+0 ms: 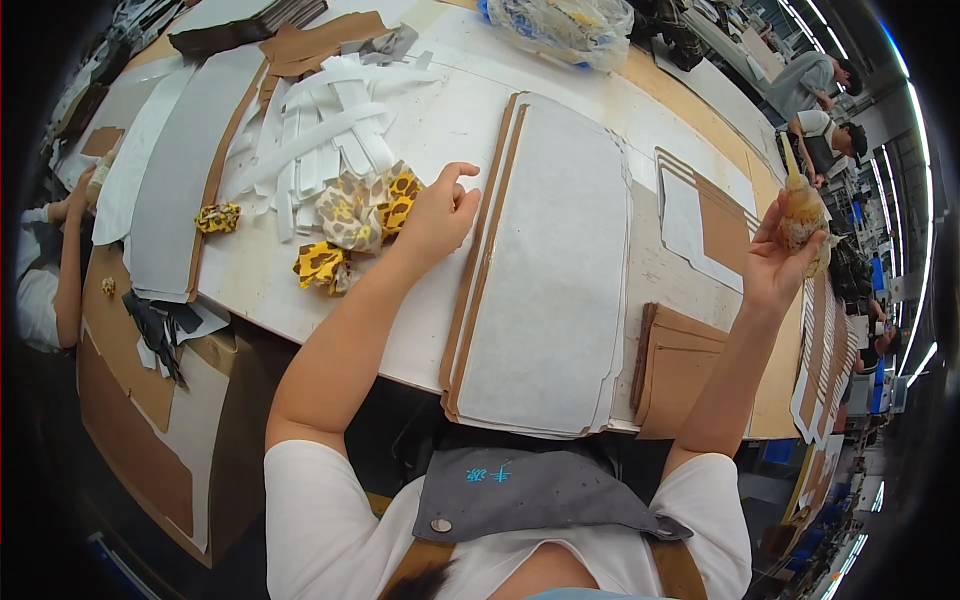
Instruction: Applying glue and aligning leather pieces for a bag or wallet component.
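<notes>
My left hand (440, 215) hovers just left of a stack of large grey-white sheets with brown edges (545, 260). Its fingers are bent, thumb and forefinger apart, and nothing shows between them. Beside that wrist lie crumpled yellow and brown spotted cloths (350, 215). Raised at the right, my right hand (780, 255) is wrapped round a squeeze glue bottle (802, 215), whose body is smeared yellowish and whose thin nozzle points up. The stack lies lengthwise before me, its near end at the table edge.
White strips (325, 130) are heaped at the left, next to long grey panels (195, 180). Brown pieces (680, 350) and white-and-brown pieces (705, 220) lie right of the stack. A clear plastic bag (565, 30) sits at the far side. Other people work at the left and far right.
</notes>
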